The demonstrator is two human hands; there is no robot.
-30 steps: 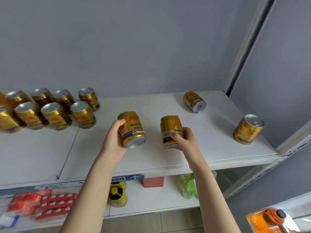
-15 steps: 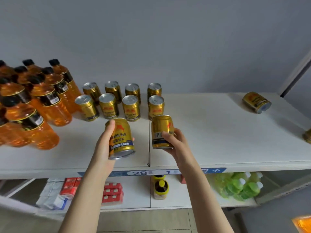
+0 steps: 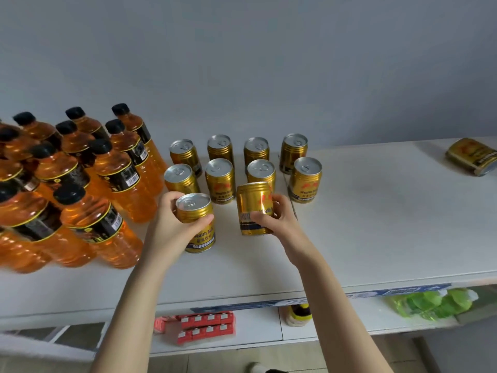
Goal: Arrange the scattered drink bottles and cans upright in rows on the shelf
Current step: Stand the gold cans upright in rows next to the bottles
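Note:
My left hand (image 3: pixel 172 224) grips a gold can (image 3: pixel 197 224) that stands upright, silver lid up, at the front of the white shelf (image 3: pixel 376 224). My right hand (image 3: pixel 277 222) holds a second gold can (image 3: pixel 254 208), tilted a little, just right of the first. Behind both stand two rows of upright gold cans (image 3: pixel 219 179). Several orange drink bottles (image 3: pixel 118 179) with black caps stand in rows at the left. One more gold can (image 3: pixel 472 156) lies on its side at the far right of the shelf.
A grey wall rises behind the shelf. The lower shelf carries red packs (image 3: pixel 204 327), a yellow-capped bottle (image 3: pixel 298 313) and green bottles (image 3: pixel 430 302). A blue price strip (image 3: pixel 390 292) runs along the shelf's front edge.
Both hands carried their cans left, towards the rows. The left can turned from tilted with its base towards me to upright on the shelf. The view swung left.

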